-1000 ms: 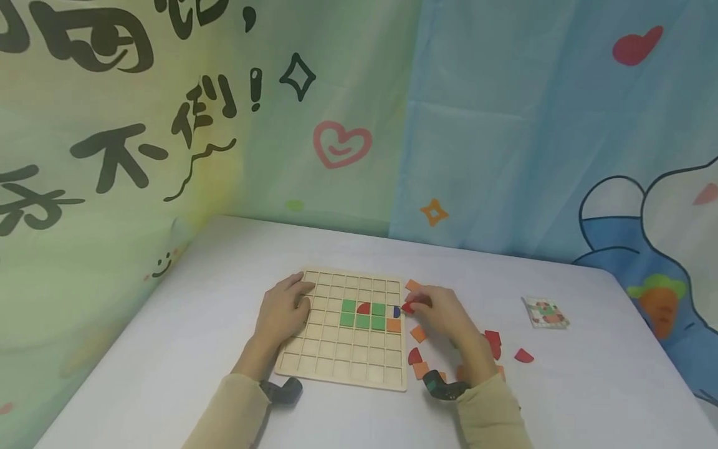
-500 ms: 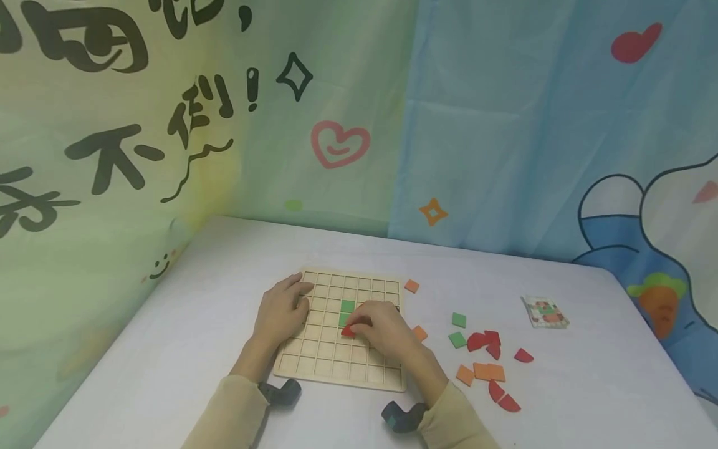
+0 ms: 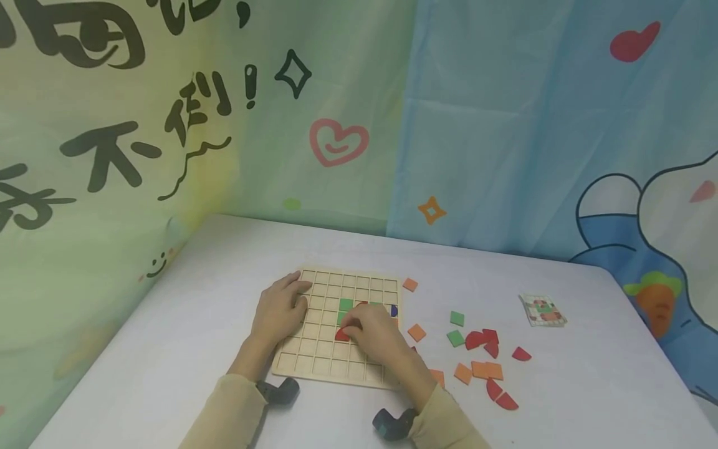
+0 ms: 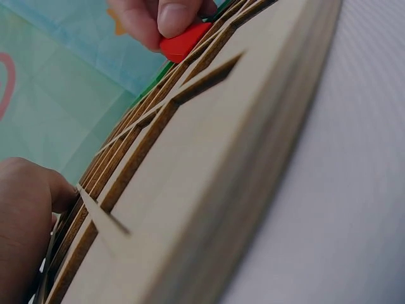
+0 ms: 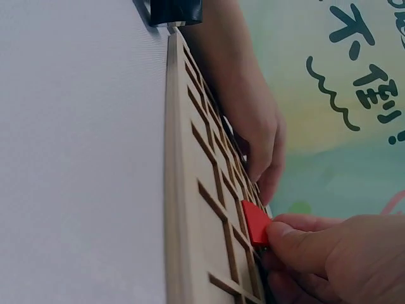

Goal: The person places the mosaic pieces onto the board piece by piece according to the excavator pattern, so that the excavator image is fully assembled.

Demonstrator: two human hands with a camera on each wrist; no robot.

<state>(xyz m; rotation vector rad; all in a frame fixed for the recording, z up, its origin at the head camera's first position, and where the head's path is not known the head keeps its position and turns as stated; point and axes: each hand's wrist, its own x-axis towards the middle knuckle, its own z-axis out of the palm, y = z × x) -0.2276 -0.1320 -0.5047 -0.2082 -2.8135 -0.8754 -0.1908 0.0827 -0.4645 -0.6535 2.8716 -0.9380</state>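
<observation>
A wooden grid board (image 3: pixel 322 365) lies on the white table. My left hand (image 3: pixel 278 310) rests flat on the board's left edge with fingers straight. My right hand (image 3: pixel 371 328) pinches a red piece (image 3: pixel 341 335) and holds it against a cell just below the green squares (image 3: pixel 346 305) in the board's middle. The right wrist view shows the red piece (image 5: pixel 255 223) tilted on the grid (image 5: pixel 190 209) under my fingertips (image 5: pixel 292 242). In the left wrist view the same red piece (image 4: pixel 181 42) sits under a fingertip (image 4: pixel 174 15) at the far side of the board (image 4: pixel 209 190).
Loose orange, green and red pieces (image 3: pixel 483 358) lie scattered on the table right of the board. One orange square (image 3: pixel 410 284) sits by the board's far right corner. A small pattern card (image 3: pixel 542 310) lies farther right. A printed cloth backdrop rises behind the table.
My right hand carried the red piece from the loose pile at the board's right edge to the board's middle, then shifted it slightly left and lower. The left hand stayed put.
</observation>
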